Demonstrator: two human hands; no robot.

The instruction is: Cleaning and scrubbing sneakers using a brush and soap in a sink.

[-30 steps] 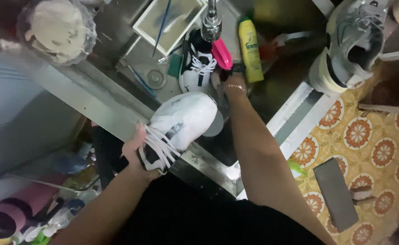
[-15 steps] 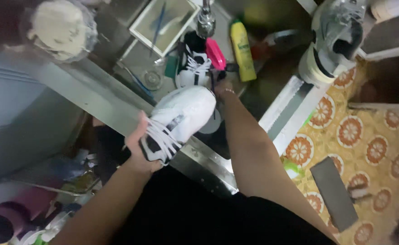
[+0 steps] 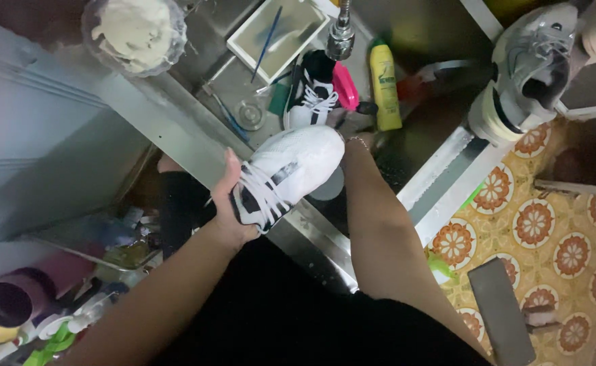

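Note:
My left hand grips a white sneaker with black stripes and white laces, holding it by the heel over the front edge of a steel sink. My right arm reaches past the toe of the sneaker; my right hand is hidden behind the shoe and only the wrist with a thin bracelet shows. A second black and white sneaker lies in the sink under the tap, beside a pink brush.
A yellow-green bottle stands in the sink. A white tray with a thin brush lies at the back. A grey sneaker rests on a ledge at right. A bowl sits on the counter. Patterned floor tiles lie at right.
The view has shifted slightly. The white sneaker stays in my left hand, and my right hand has slid from beside the pink brush to behind the shoe's toe.

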